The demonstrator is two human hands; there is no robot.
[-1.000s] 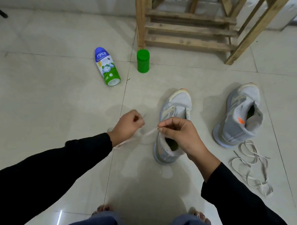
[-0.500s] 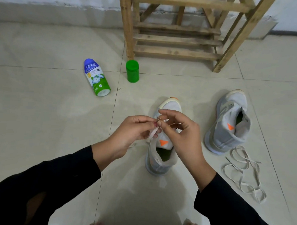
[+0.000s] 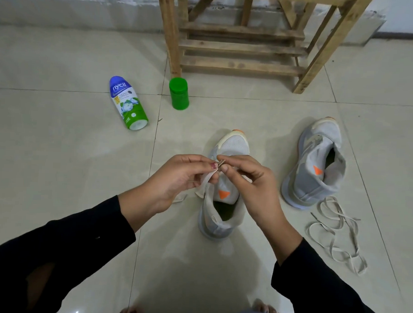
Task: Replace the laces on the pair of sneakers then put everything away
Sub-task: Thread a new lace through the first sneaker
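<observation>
A grey sneaker point(image 3: 221, 218) with an orange triangle on its tongue stands on the tiled floor in front of me, toe pointing away. Above it my left hand point(image 3: 176, 181) and my right hand point(image 3: 249, 182) meet, each pinching an end of a pale flat lace point(image 3: 205, 180); the two dark lace tips are held side by side between my fingertips. The second grey sneaker point(image 3: 316, 166) stands to the right, unlaced. A loose beige lace point(image 3: 337, 233) lies tangled on the floor just behind that shoe's heel.
A wooden rack point(image 3: 241, 46) stands against the far wall. A green jar point(image 3: 178, 93) stands near its left leg. A blue-capped powder bottle point(image 3: 128, 103) lies on its side further left. My bare toes point(image 3: 265, 310) show at the bottom edge.
My hands, spread apart a second ago, have come together over the shoe's toe end and now hold the lace tips side by side. The view has tilted upward slightly.
</observation>
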